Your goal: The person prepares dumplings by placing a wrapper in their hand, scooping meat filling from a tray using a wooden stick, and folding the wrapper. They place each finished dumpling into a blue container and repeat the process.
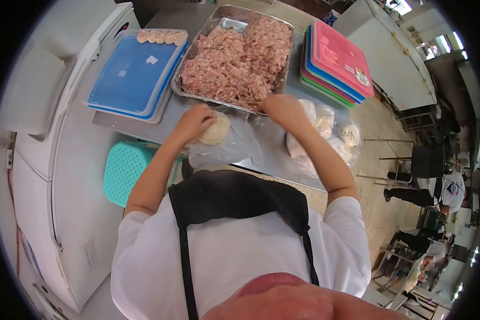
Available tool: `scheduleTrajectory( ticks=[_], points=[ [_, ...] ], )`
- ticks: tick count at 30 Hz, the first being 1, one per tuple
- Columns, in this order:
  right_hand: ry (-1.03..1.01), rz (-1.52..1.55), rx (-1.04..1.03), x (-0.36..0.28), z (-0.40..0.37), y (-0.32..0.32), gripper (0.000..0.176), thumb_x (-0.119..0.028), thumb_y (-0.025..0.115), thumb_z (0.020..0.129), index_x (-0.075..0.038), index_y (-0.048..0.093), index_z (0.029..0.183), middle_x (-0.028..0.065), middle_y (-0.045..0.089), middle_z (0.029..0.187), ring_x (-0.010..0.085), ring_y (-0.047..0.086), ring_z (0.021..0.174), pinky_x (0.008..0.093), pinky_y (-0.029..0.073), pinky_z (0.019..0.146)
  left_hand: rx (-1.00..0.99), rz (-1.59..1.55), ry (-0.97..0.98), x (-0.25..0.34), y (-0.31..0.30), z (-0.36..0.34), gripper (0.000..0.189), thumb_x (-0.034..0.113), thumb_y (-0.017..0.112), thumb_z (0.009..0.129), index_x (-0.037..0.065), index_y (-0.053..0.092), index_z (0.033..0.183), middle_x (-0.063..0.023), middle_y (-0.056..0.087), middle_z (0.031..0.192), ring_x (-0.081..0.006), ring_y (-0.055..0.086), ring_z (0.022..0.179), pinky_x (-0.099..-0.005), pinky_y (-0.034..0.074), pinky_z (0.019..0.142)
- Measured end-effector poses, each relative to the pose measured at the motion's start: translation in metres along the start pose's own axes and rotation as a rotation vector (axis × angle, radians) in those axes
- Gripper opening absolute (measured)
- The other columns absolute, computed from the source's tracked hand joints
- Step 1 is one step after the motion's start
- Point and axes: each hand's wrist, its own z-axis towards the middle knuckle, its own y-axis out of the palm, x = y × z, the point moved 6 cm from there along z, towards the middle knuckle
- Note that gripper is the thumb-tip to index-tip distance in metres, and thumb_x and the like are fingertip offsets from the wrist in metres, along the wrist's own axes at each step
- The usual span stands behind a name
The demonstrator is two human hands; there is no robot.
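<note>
1. Nearest the lens, a white shirt (250, 242) and black apron (240, 194) are worn, down at 6 o'clock. Clock centre is taken as the dough rounds below.
2. Left hand (196, 124): fingers are curled narrow against the upper-left edge of some pale dough rounds (214, 132); whether they're actually pinched can't be told.
3. Right hand (284, 111), between 2 and 3 o'clock: it's held at the near rim of the meat tray, fingers bunched. What's gripped, if anything, can't be made out.
4. Under the rounds, a clear plastic bag (242, 146) is spread on the metal table (269, 157).
5. Around 12 to 1, a foil tray (193, 97) is heaped with raw ground meat (226, 66).
6. At 3, bagged pale rounds (325, 130) are clustered.
7. At 2, coloured lids (338, 58) are stacked.
8. At 10, blue trays (130, 80) are piled, with small dumplings (162, 37) lined along the top one's far edge.
9. At 8, a teal perforated basket (125, 170) is placed below table level.
</note>
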Motion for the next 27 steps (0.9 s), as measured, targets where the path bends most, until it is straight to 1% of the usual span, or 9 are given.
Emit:
scheduleTrajectory(
  ticks=[3,5,8,11,15,17,21,24,27],
  points=[
    [0.174,-0.022,-0.178,0.038,-0.006,-0.025,0.018,-0.018,0.057,0.076,-0.005,0.069,0.072,0.0156,0.066,0.071,0.0318,0.067,0.068,0.0423,0.052,0.056,0.057,-0.04,-0.023,0.003,-0.011,0.001,0.017,0.018,0.063,0.082,0.004,0.065,0.09,-0.0114,0.059,0.09,-0.0309,0.058,0.086,-0.0395,0.046,0.074],
    [0.068,-0.017,-0.07,0.026,-0.008,0.004,0.019,-0.019,0.057,0.078,-0.005,0.069,0.073,0.0161,0.066,0.07,0.032,0.067,0.068,0.0421,0.052,0.058,0.097,-0.056,0.012,0.005,-0.017,0.001,0.017,0.02,0.06,0.085,0.004,0.065,0.09,-0.0119,0.06,0.092,-0.0292,0.059,0.085,-0.0379,0.047,0.073],
    [0.112,0.089,-0.048,-0.003,-0.004,0.024,0.024,-0.023,0.057,0.083,-0.004,0.069,0.075,0.017,0.066,0.073,0.0325,0.067,0.071,0.0433,0.052,0.062,0.14,-0.264,-0.213,-0.002,-0.022,0.0,0.018,0.019,0.061,0.086,0.004,0.065,0.096,-0.0087,0.062,0.097,-0.0217,0.06,0.087,-0.0332,0.047,0.075],
    [0.281,0.347,-0.09,0.003,-0.009,0.026,0.029,-0.03,0.056,0.088,-0.005,0.069,0.081,0.0172,0.066,0.076,0.0334,0.066,0.074,0.0442,0.051,0.065,0.302,-1.227,-0.217,-0.043,-0.015,0.008,0.023,0.018,0.061,0.089,0.003,0.063,0.105,-0.0046,0.062,0.101,-0.0148,0.059,0.089,-0.0285,0.046,0.079],
    [0.377,0.842,-0.013,0.007,-0.012,0.026,0.033,-0.038,0.056,0.091,-0.009,0.071,0.091,0.0156,0.067,0.078,0.0343,0.065,0.074,0.0434,0.05,0.067,0.294,-1.196,-0.285,-0.003,-0.047,0.021,0.029,0.024,0.055,0.095,0.003,0.057,0.115,-0.0037,0.06,0.108,-0.0124,0.057,0.097,-0.0261,0.045,0.086],
    [0.435,0.855,0.053,0.011,-0.007,0.018,0.031,-0.037,0.058,0.09,-0.01,0.071,0.095,0.0149,0.067,0.078,0.0342,0.065,0.074,0.0422,0.05,0.067,0.339,-1.187,-0.28,-0.019,-0.053,0.034,0.029,0.025,0.052,0.097,0.005,0.056,0.117,-0.0052,0.06,0.112,-0.0121,0.057,0.101,-0.0263,0.045,0.089],
    [0.507,0.641,0.025,0.017,0.003,-0.028,0.03,-0.037,0.057,0.09,-0.011,0.071,0.095,0.0143,0.067,0.081,0.0334,0.065,0.077,0.0426,0.05,0.068,0.434,-1.767,-0.285,-0.005,-0.087,0.05,0.029,0.02,0.054,0.096,0.003,0.056,0.12,-0.0061,0.062,0.114,-0.0138,0.06,0.104,-0.0301,0.046,0.091],
    [0.364,0.337,0.001,0.018,0.016,-0.024,0.029,-0.037,0.055,0.09,-0.013,0.071,0.095,0.0143,0.068,0.082,0.0332,0.065,0.078,0.0442,0.05,0.069,0.402,-1.104,-0.22,-0.013,-0.104,0.054,0.03,0.018,0.055,0.095,0.0,0.055,0.12,-0.0065,0.061,0.116,-0.0149,0.059,0.106,-0.03,0.046,0.093],
    [0.274,0.205,-0.159,-0.019,0.029,0.004,0.03,-0.038,0.054,0.09,-0.014,0.071,0.094,0.0148,0.067,0.083,0.0337,0.065,0.079,0.046,0.05,0.07,0.496,-1.283,-0.334,-0.033,-0.111,0.057,0.03,0.015,0.057,0.094,-0.001,0.055,0.12,-0.0075,0.06,0.117,-0.0159,0.059,0.107,-0.03,0.047,0.092]
  ],
)
